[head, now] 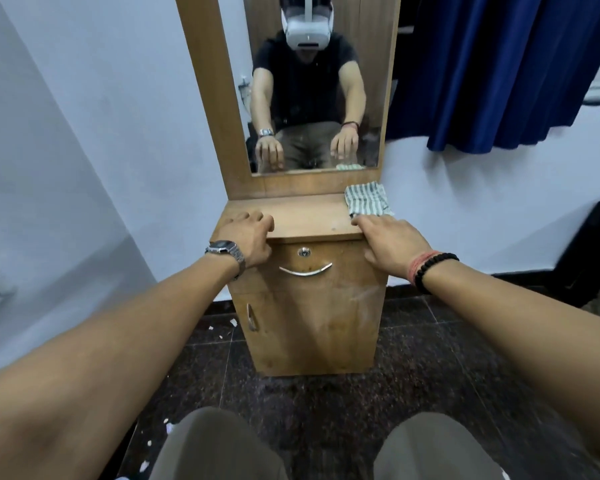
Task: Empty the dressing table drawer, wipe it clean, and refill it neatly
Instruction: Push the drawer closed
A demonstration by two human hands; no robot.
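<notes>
Wooden dressing table (312, 221): 1 drawer (312, 268) closed, 1 cloth (368, 199), 2 hands (246, 237) apart, flat on top.

The wooden dressing table (312, 220) stands on the dark speckled tile floor (413, 375). A striped cloth (368, 199) lies on its top's right rear corner; both hands rest at its front edge.

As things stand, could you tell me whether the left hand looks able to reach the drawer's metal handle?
Probably yes. The left hand rests on the front edge of the tabletop, just above and to the side of the drawer handle, and nothing lies between them. The drawer front is shut and fully exposed.
</notes>
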